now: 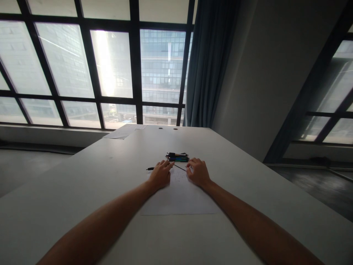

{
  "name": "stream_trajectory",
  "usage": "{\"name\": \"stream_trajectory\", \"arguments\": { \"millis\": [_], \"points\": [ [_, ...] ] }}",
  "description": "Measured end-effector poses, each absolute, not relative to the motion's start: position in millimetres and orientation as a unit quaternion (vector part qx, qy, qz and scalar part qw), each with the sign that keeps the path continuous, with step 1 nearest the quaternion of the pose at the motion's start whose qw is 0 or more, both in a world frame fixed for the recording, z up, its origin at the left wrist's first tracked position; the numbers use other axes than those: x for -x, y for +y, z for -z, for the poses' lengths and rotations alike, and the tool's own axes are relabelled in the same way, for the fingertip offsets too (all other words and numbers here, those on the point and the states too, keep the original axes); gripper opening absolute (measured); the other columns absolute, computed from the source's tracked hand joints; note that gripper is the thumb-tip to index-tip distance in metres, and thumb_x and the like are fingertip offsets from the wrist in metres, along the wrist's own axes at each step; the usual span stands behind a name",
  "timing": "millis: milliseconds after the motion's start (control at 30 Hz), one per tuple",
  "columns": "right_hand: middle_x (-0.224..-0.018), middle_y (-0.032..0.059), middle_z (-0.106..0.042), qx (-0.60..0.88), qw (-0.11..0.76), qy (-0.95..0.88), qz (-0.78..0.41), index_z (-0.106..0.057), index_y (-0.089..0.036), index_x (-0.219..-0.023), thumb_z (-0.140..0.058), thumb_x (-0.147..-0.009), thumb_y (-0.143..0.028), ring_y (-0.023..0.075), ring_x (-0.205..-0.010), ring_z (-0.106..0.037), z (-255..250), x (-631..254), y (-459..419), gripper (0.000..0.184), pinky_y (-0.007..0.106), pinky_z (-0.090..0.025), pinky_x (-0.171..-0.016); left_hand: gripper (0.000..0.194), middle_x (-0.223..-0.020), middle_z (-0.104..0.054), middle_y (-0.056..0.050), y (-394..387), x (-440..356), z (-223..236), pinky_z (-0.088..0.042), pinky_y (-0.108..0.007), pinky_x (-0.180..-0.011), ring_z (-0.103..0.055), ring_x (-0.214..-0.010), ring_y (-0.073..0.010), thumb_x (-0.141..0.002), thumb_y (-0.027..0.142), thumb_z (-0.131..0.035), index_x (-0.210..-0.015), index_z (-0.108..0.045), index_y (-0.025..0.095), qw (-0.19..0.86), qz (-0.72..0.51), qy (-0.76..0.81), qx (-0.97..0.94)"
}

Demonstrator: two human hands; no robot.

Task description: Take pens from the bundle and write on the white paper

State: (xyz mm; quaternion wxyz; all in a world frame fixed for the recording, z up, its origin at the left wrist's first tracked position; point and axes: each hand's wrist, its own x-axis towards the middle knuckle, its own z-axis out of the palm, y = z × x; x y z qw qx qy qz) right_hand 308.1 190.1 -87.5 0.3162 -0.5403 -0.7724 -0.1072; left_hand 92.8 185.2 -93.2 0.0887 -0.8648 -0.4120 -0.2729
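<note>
Both my arms reach forward over a white table (82, 191). My left hand (160, 174) lies palm down on the far left part of a white sheet of paper (179, 197), fingers stretched toward a thin dark pen refill (179, 167). My right hand (198, 172) rests on the sheet's far right part with its fingers curled; its fingertips touch the refill's right end, and I cannot tell whether they pinch it. Just beyond both hands lies a small pile of pens (178, 157), dark and teal. A single black pen (150, 168) lies left of my left hand.
More paper sheets (124, 131) lie at the table's far left end, near two round cable holes (167, 128). Behind stand large windows (110, 62), a blue curtain (209, 62) and a grey wall. The floor drops away on both sides of the table.
</note>
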Motion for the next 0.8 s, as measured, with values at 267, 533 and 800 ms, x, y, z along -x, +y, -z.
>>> {"name": "stream_trajectory", "arguments": {
  "millis": [267, 533, 800],
  "points": [
    [-0.097, 0.0086, -0.066, 0.466, 0.361, -0.798, 0.125, -0.064, -0.017, -0.087, -0.053, -0.079, -0.014, 0.0227, -0.100, -0.055, 87, -304, 187, 0.014, 0.034, -0.034, -0.086, 0.076, -0.114, -0.065, -0.012, 196, -90, 104, -0.049, -0.039, -0.094, -0.057, -0.102, -0.0228, -0.073, -0.005, -0.040, -0.146, -0.033, 0.013, 0.060, 0.323, -0.356, 0.875],
    [-0.103, 0.0087, -0.067, 0.356, 0.364, -0.854, 0.105, -0.064, -0.018, -0.106, -0.054, -0.090, -0.023, 0.0221, -0.098, -0.057, 90, -297, 181, 0.020, 0.037, -0.038, -0.087, 0.039, -0.106, -0.069, -0.009, 196, -90, 107, -0.052, -0.033, -0.084, -0.064, -0.093, -0.0186, -0.092, 0.011, -0.044, -0.130, -0.051, 0.019, 0.043, 0.363, -0.333, 0.869],
    [-0.096, 0.0074, -0.067, 0.355, 0.376, -0.849, 0.113, -0.064, -0.018, -0.095, -0.055, -0.089, -0.019, 0.0204, -0.091, -0.058, 88, -298, 180, 0.011, 0.036, -0.038, -0.083, 0.020, -0.099, -0.072, -0.006, 186, -92, 94, -0.046, -0.035, -0.084, -0.062, -0.092, -0.0197, -0.095, 0.025, -0.050, -0.108, -0.065, 0.022, 0.116, 0.340, -0.340, 0.869]
  ]
}}
